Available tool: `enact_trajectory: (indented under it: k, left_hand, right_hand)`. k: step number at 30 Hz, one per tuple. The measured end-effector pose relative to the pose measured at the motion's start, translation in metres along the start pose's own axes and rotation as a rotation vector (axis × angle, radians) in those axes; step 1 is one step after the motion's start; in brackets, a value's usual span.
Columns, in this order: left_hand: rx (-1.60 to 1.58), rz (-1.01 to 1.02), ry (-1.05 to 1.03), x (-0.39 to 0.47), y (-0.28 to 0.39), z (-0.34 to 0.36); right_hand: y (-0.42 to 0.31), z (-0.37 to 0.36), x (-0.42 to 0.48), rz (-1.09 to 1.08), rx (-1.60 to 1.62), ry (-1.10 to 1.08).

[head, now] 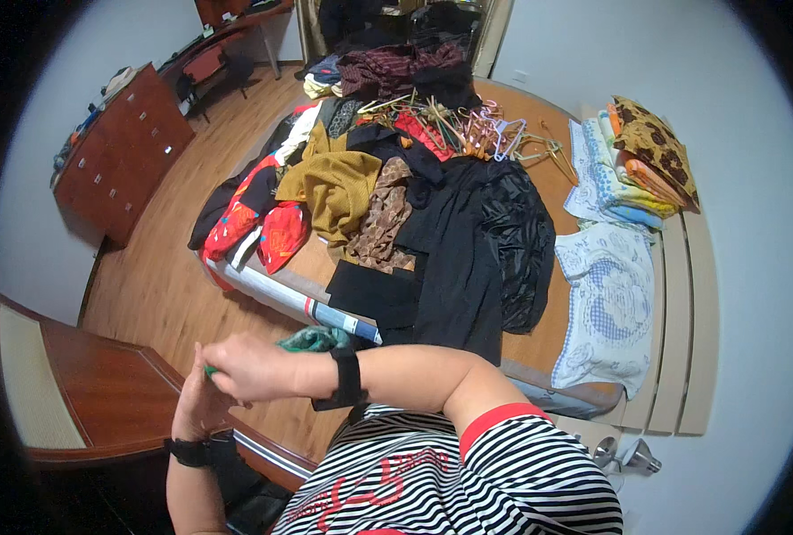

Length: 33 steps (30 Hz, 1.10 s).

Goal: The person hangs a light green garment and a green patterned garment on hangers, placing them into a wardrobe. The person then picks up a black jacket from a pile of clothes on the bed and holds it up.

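My right hand [252, 368] reaches across my body to the left and is closed, with a bit of green showing at its fingers. Behind my right wrist hangs a green patterned cloth [313, 338], mostly covered by the forearm. My left hand [202, 396] is raised against the right hand, and its grip is hidden there. Both wrists wear black bands. Beyond them, black trousers [460, 267] lie spread on the bed, with a shiny black jacket [518, 247] to their right. A mustard knit garment [333, 187] and a brown patterned scarf [384, 221] lie left of the trousers.
Tangled clothes hangers [483, 134] lie at the bed's far side. Red printed clothing [282, 234] sits by its left edge. Folded bedding [627, 180] and a white-blue pillow cover [607, 301] lie near the slatted headboard [687, 334]. A wooden cabinet [125, 154] stands left.
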<state>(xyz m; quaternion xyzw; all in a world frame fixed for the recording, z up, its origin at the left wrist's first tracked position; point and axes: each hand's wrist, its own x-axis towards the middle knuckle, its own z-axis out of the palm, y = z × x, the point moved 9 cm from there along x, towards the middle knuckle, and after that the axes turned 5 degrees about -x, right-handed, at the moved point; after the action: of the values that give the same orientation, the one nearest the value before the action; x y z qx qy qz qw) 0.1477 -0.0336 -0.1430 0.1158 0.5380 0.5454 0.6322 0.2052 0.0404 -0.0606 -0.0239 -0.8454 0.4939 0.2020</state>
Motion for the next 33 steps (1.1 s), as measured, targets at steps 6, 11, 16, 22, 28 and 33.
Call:
enact_trajectory:
  k: [6, 11, 16, 22, 28, 33]
  left_hand:
    - [0.084, 0.140, 0.052, 0.004, 0.017, 0.009]
    - [0.199, 0.221, 0.000, -0.017, 0.052, 0.036]
    - [0.846, 0.130, -0.276, -0.054, 0.086, 0.113]
    - [1.543, 0.406, -0.397, -0.091, 0.139, 0.168]
    - [1.613, 0.994, 0.205, -0.089, 0.225, 0.175]
    - [1.374, 1.365, 0.260, -0.077, 0.297, 0.174]
  right_hand:
    - [-0.005, 0.045, -0.038, -0.085, -0.306, -0.027]
    - [-0.011, -0.034, -0.041, -0.166, -0.022, 0.218]
    - [-0.017, -0.074, -0.032, -0.335, -0.106, 0.160]
    - [0.009, -0.084, -0.040, -0.167, 0.052, 0.087]
    - [-0.058, -0.216, -0.051, -0.244, 0.079, 0.275]
    - [-0.096, -0.249, -0.063, -0.266, -0.100, 0.225]
